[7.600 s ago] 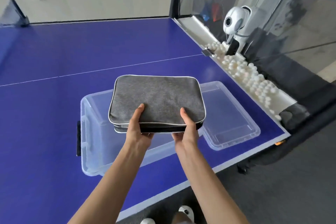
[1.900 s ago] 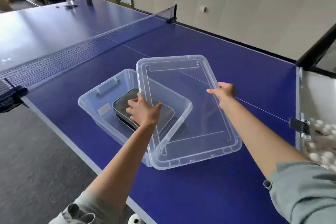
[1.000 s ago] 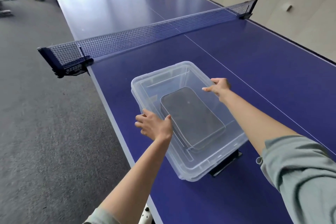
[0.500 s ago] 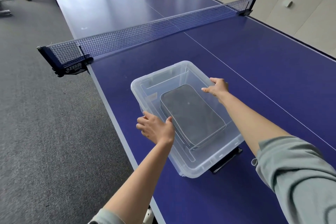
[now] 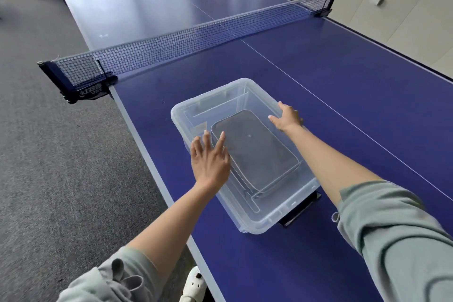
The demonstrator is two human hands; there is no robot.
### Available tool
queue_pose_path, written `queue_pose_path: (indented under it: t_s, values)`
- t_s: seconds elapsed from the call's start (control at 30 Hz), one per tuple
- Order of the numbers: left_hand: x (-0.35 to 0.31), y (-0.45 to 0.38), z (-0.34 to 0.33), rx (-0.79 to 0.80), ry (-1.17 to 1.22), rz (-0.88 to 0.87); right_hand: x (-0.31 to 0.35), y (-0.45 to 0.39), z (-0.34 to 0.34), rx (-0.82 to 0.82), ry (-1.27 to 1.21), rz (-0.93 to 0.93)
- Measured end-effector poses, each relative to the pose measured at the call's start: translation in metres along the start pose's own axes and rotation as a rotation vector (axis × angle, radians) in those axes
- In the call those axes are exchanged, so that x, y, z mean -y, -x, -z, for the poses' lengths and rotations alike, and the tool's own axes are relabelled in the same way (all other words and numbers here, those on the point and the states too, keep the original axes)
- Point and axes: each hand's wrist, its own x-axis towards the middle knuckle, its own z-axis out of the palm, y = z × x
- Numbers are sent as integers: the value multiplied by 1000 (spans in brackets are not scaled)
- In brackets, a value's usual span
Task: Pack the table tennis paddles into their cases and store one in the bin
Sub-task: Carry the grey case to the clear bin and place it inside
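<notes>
We see lid (image 5: 245, 149) seated on bin (image 5: 269, 218) | grey case (image 5: 255, 152) inside, flat | left hand (image 5: 209, 159) fingers straight, pressing lid | right hand (image 5: 288, 117) relaxed on far edge, likely seating it.

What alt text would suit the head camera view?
A clear lidded bin holding a grey paddle case sits on a blue tennis table; the left hand and right hand rest open on its lid.

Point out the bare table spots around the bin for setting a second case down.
Bare blue table lies between the bin and the net, and right of the bin across the white centre line. The bin's left side is tight against the table edge, under the left hand.
</notes>
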Motion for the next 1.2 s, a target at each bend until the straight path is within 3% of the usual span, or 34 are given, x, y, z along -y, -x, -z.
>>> queue_pose_path:
  t_s: [0.2,0.37,0.47,0.67,0.83,1.03,1.2]
  values:
    - [12,-39,16,-78,8,-161,2,14,-16,-185,77,28]
    - [20,-106,15,115,-30,-544,-4,15,-39,-257,273,51]
    - [31,-128,5,186,-52,-695,-4,14,-45,-239,286,-60]
    - [39,-144,7,170,-27,-863,52,32,-66,-309,158,-413]
    - [43,-179,13,39,-50,-1108,98,44,-97,-318,145,-510]
    - [50,-190,13,140,147,-1085,105,46,-105,-331,233,-543]
    - [54,-236,18,182,285,-753,105,49,-106,-353,260,-533]
